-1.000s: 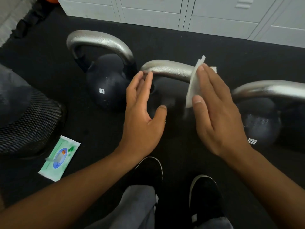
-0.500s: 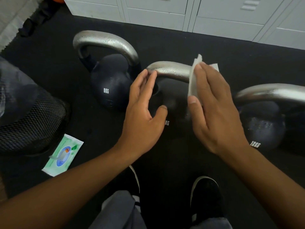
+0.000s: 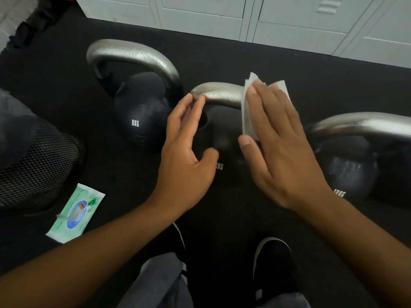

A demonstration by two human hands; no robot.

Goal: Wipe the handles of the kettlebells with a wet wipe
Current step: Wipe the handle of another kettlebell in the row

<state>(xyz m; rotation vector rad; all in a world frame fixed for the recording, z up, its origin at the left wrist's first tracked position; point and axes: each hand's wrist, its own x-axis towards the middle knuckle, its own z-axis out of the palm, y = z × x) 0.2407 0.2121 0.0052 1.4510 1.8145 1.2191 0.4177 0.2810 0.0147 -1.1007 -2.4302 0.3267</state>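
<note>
**Wipe on middle kettlebell handle, three bells in a row on the floor**

Markings: left kettlebell (image 3: 142,116) reads "8KG" in white on its black body. Middle kettlebell (image 3: 224,138) shows only "KG"; the digit sits behind the left hand's thumb. Right kettlebell (image 3: 353,170) reads "12KG", seen upside down. Wipes packet (image 3: 75,213), green and white with a blue oval, lies flat on the black floor (image 3: 289,63) toward its left edge; print too small to read.

Right hand (image 3: 282,147): fingers extended and nearly flat, pressing a folded white wet wipe (image 3: 248,112) against the right part of the middle handle (image 3: 219,95). Wipe corners stick out past the fingertips.

Left hand (image 3: 186,156): open, fingers loosely together, thumb apart. Fingertips reach the left end of the middle handle; contact uncertain. Holds nothing.

White lockers (image 3: 222,16) along the floor's far edge. Black shoes (image 3: 273,267) at the near edge.
</note>
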